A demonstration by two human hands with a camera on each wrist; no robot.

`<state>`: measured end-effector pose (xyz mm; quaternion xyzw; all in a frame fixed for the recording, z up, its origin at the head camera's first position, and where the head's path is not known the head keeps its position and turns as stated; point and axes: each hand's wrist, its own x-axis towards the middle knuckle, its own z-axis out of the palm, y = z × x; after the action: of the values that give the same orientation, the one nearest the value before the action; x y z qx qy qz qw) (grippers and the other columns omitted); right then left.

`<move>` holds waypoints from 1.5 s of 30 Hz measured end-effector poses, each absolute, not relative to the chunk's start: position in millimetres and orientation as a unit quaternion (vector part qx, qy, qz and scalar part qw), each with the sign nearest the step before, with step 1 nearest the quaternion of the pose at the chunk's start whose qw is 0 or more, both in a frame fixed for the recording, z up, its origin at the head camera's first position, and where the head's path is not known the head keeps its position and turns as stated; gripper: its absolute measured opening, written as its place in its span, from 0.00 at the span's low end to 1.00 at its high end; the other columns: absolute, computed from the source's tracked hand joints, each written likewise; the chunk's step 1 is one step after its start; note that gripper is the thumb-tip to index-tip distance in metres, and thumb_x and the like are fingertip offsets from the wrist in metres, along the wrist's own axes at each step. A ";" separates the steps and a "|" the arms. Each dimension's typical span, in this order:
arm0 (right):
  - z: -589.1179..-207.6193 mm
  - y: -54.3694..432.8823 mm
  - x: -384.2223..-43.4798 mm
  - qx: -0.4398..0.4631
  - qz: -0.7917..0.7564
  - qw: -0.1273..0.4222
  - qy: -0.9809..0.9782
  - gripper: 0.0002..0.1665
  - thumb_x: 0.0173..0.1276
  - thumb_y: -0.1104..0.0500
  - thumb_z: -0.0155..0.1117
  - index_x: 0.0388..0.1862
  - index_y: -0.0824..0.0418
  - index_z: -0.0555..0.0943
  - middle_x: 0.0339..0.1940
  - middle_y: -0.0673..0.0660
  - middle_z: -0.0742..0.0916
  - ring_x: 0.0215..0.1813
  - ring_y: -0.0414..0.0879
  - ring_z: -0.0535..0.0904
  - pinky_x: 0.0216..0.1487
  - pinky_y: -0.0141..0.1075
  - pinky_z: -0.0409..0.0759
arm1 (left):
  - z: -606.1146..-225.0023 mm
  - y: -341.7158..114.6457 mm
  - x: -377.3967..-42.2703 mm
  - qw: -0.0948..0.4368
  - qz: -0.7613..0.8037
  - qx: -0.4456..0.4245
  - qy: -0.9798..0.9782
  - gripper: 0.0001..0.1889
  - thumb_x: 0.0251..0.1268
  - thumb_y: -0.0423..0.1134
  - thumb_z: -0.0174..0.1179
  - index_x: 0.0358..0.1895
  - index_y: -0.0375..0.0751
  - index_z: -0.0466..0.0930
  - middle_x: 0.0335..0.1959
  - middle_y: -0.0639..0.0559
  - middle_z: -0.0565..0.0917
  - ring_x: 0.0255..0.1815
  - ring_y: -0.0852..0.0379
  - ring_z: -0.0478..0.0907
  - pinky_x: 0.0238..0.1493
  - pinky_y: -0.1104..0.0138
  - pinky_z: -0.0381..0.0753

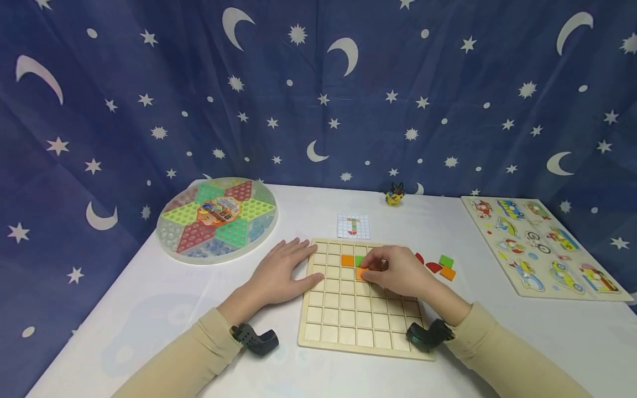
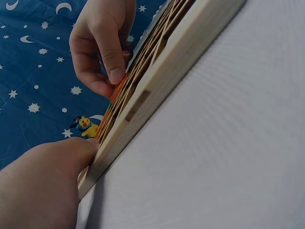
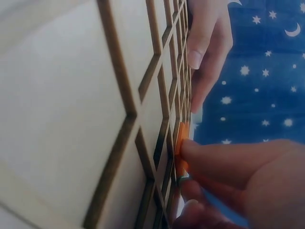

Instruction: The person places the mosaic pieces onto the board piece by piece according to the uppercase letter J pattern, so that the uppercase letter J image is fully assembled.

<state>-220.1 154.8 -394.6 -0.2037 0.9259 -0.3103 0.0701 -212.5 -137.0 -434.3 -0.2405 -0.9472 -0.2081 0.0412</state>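
Observation:
A wooden grid board (image 1: 347,319) lies on the white table. My left hand (image 1: 285,272) rests at its left side with fingers extended, the fingertips and thumb on the rim. Over the upper middle cells, my right hand (image 1: 398,271) pinches an orange square tile (image 1: 361,274) between thumb and fingers, low at the grid. Just above that tile is a green square tile (image 1: 359,261), partly covered by the fingers. Another orange tile (image 1: 347,260) sits in the cell left of the green one. In the right wrist view, the thumb touches the orange edge (image 3: 180,143).
A pattern card (image 1: 354,226) lies behind the board. Red pieces (image 1: 433,267), a green square (image 1: 446,261) and an orange square (image 1: 448,273) lie to the right. Chinese checkers board (image 1: 217,221) at left, picture puzzle (image 1: 544,249) at right, small yellow figurine (image 1: 395,195) at back.

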 end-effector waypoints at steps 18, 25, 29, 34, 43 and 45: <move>-390.5 203.0 -224.9 -0.160 -0.296 0.037 0.941 0.03 0.68 0.53 0.74 0.38 0.50 0.88 0.31 0.46 0.84 0.29 0.46 0.75 0.28 0.38 0.74 | -436.1 -138.5 -212.3 0.047 -0.214 -0.242 -0.945 0.38 0.68 0.65 0.58 0.74 0.46 0.73 0.75 0.44 0.71 0.79 0.45 0.60 0.80 0.50 0.51; -388.5 241.4 -225.7 -0.118 -0.301 0.027 0.946 0.09 0.69 0.50 0.73 0.42 0.52 0.88 0.36 0.49 0.86 0.29 0.47 0.78 0.27 0.39 0.77 | -437.0 -137.8 -213.0 0.046 -0.208 -0.241 -0.947 0.38 0.69 0.66 0.57 0.74 0.46 0.73 0.75 0.45 0.70 0.79 0.46 0.59 0.80 0.50 0.50; -388.8 258.8 -226.3 -0.090 -0.311 0.034 0.945 0.12 0.70 0.52 0.72 0.47 0.56 0.88 0.40 0.53 0.87 0.26 0.47 0.79 0.24 0.38 0.77 | -435.8 -137.4 -213.3 0.047 -0.207 -0.241 -0.947 0.38 0.68 0.66 0.57 0.74 0.46 0.73 0.75 0.45 0.70 0.79 0.46 0.59 0.80 0.51 0.50; -390.7 276.9 -229.8 -0.074 -0.292 0.029 0.953 0.16 0.69 0.54 0.72 0.52 0.59 0.87 0.44 0.57 0.87 0.30 0.48 0.80 0.27 0.38 0.79 | -435.1 -137.6 -213.3 0.045 -0.208 -0.240 -0.947 0.38 0.68 0.66 0.58 0.74 0.46 0.73 0.75 0.45 0.70 0.80 0.46 0.59 0.80 0.51 0.50; -389.1 301.0 -232.5 -0.054 -0.243 0.051 0.967 0.32 0.66 0.47 0.73 0.62 0.65 0.81 0.54 0.68 0.84 0.46 0.58 0.80 0.36 0.39 0.79 | -436.2 -137.0 -212.8 0.049 -0.210 -0.241 -0.946 0.38 0.68 0.66 0.58 0.74 0.46 0.73 0.75 0.45 0.71 0.79 0.46 0.59 0.80 0.51 0.50; -389.8 303.4 -232.1 -0.052 -0.236 0.061 0.969 0.32 0.66 0.46 0.73 0.62 0.65 0.81 0.55 0.69 0.83 0.48 0.59 0.79 0.38 0.42 0.80 | -436.4 -136.6 -212.5 0.050 -0.209 -0.239 -0.947 0.38 0.68 0.66 0.58 0.74 0.46 0.73 0.75 0.46 0.71 0.79 0.46 0.59 0.80 0.52 0.50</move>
<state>-232.1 303.4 -389.8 -0.0517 0.9685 -0.2359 0.0605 -212.5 -136.6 -436.4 -0.2391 -0.9469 -0.2093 0.0499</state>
